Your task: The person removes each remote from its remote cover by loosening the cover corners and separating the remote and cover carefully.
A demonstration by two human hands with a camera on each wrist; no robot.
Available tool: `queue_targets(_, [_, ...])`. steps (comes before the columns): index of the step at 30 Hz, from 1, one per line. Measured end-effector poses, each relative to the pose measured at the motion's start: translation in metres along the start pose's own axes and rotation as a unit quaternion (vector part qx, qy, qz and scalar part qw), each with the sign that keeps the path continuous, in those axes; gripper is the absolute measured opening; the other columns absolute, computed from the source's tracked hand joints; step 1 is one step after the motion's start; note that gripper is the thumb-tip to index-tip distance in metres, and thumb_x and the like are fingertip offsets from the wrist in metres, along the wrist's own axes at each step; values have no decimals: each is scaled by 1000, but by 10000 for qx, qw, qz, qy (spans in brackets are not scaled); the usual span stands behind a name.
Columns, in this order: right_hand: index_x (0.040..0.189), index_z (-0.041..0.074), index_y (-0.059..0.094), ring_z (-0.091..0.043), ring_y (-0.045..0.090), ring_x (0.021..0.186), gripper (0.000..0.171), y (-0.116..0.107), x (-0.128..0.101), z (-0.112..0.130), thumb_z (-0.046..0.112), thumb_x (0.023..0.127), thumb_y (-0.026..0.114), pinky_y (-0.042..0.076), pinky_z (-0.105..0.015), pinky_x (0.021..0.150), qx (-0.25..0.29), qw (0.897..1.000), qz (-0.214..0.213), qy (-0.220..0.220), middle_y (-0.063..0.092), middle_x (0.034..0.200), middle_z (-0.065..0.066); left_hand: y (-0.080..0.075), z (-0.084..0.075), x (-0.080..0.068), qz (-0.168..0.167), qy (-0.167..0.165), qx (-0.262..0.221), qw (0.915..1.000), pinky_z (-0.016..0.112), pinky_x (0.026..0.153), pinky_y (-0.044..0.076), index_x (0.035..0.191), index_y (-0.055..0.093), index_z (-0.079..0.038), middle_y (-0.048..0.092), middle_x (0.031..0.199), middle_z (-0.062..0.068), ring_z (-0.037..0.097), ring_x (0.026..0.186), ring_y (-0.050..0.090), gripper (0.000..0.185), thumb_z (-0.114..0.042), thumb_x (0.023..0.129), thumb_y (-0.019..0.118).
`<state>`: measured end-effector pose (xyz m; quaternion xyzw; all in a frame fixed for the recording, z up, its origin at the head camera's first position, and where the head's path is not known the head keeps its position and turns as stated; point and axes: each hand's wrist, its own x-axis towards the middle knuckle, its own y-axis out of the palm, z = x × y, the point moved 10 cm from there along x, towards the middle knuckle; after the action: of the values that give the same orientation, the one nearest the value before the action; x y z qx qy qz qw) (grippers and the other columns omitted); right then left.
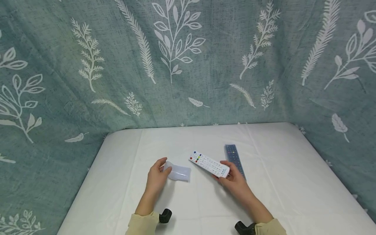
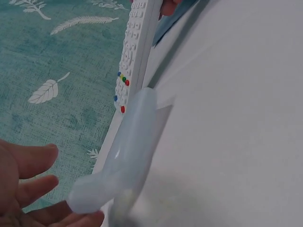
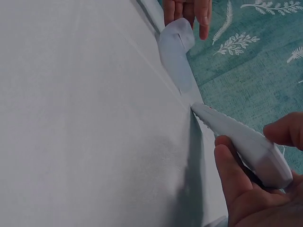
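Observation:
A white remote control [image 1: 209, 164] with rows of buttons is raised above the table, its coloured buttons towards the left. My right hand [image 1: 235, 181] grips its near end, thumb on one edge and fingers on the other, as the right wrist view shows. To its left is a limp, translucent bluish sleeve [image 2: 135, 137], bent at one end. My left hand [image 1: 157, 176] is at that bent end; in the left wrist view its fingers [image 2: 42, 189] touch or lie just beside the sleeve, and the thumb stands apart from it.
A dark blue remote control [image 1: 233, 155], seemingly in a clear cover, lies on the table behind my right hand, partly hidden by it. The white cloth-covered table [image 1: 164, 140] ends at a green leaf-patterned curtain [image 1: 217, 91] at the back and sides.

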<state>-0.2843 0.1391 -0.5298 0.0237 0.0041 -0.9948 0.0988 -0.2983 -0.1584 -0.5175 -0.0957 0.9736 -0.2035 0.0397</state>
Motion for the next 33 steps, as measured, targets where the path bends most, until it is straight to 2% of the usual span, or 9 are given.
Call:
queue_targets(4, [151, -1, 31, -40, 49, 133, 67, 6, -4, 4, -17, 88, 49, 56, -23, 94, -362, 9989, 205, -192, 39, 147, -32, 2, -2, -7, -65, 107, 155, 9998, 59, 112, 40, 144, 50, -6, 45, 151, 25, 45, 139, 44, 54, -14, 93, 67])
queue_targets(9, [152, 0, 30, -40, 47, 135, 69, 11, -7, 4, -15, 88, 52, 52, -15, 92, -747, 9962, 312, -310, 39, 150, -31, 10, 1, -14, -94, -7, 53, 9999, 65, 118, 26, 152, 35, -6, 29, 160, 25, 48, 148, 26, 71, -19, 91, 69])
queue_targets(14, [154, 3, 31, -42, 50, 134, 74, 15, -8, 2, -12, 88, 60, 54, -18, 91, -986, 9939, 420, -256, 37, 153, -31, 20, -2, -21, -284, 110, 461, 9985, 69, 118, 21, 154, 23, 4, 13, 161, 33, 55, 148, 15, 92, -24, 85, 77])
queue_targets(16, [153, 5, 33, -40, 54, 131, 76, 17, -9, 0, -8, 86, 67, 55, -19, 90, -1197, 9918, 415, -180, 40, 152, -30, 24, -5, -23, -366, 196, 664, 9969, 72, 116, 20, 153, 21, 8, 9, 160, 36, 59, 146, 13, 100, -25, 81, 81])
queue_targets(18, [152, 7, 38, -34, 60, 125, 76, 17, -10, 0, -2, 85, 72, 55, -19, 88, -1625, 9860, 346, -155, 45, 150, -27, 29, -6, -25, -414, 205, 836, 9954, 73, 115, 17, 153, 19, 11, 5, 160, 38, 61, 145, 10, 106, -27, 78, 83])
queue_targets(21, [148, 11, 46, -21, 66, 106, 74, 18, -11, 2, 9, 82, 80, 54, -18, 80, -2433, 9696, 176, -198, 56, 141, -19, 34, -6, -28, -490, 184, 981, 9938, 74, 115, 13, 152, 17, 13, 2, 159, 39, 60, 146, 7, 112, -28, 74, 86])
queue_targets(25, [141, 14, 53, -8, 58, 86, 72, 21, -11, 6, 18, 77, 86, 49, -20, 70, -3361, 9409, -53, -406, 66, 123, -6, 42, -4, -27, -511, 94, 1127, 9923, 72, 117, 10, 153, 15, 13, -5, 160, 40, 58, 148, 1, 116, -31, 73, 87])
queue_targets(30, [136, 17, 55, -2, 50, 68, 73, 27, -10, 5, 30, 73, 89, 42, -19, 60, -4180, 9071, -139, -486, 67, 102, 4, 48, 0, -26, -533, -15, 1244, 9908, 70, 119, 11, 154, 13, 12, -13, 160, 38, 58, 148, 0, 119, -35, 73, 87])
queue_targets(33, [134, 17, 55, -2, 49, 67, 74, 32, -10, 4, 36, 71, 89, 41, -21, 59, -4498, 8918, -110, -464, 66, 95, 6, 50, 0, -25, -510, -7, 1295, 9903, 70, 119, 13, 154, 12, 12, -14, 160, 36, 60, 147, 3, 119, -35, 74, 87])
